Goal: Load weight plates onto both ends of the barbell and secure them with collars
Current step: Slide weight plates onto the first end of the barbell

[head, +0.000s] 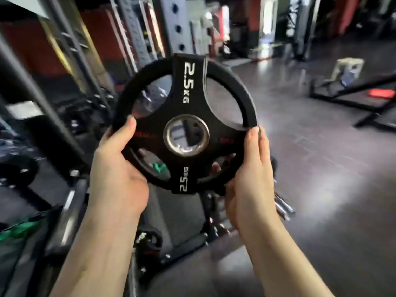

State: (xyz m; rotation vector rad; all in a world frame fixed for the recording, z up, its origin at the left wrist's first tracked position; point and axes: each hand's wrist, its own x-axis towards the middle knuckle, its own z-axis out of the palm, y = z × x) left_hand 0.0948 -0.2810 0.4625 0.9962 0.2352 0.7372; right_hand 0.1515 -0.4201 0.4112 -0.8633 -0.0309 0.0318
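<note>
Plate (pixel 184 116) matt black rubber, fine-grained rim; centre ring (pixel 186 135) shiny metal; floor (pixel 321 168) dark, semi-gloss.

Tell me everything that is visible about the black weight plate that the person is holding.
The weight plate is a black disc with a matte, rubber-like coating, three grip openings and a shiny metal ring around its centre hole. White "2.5 KG" markings show on the top and bottom spokes; faint red print beside the hole is unreadable. It is held up in the air, nearly upright, facing the camera. The left hand grips its lower left rim, and the right hand grips its lower right rim. It is not on any bar.
</note>
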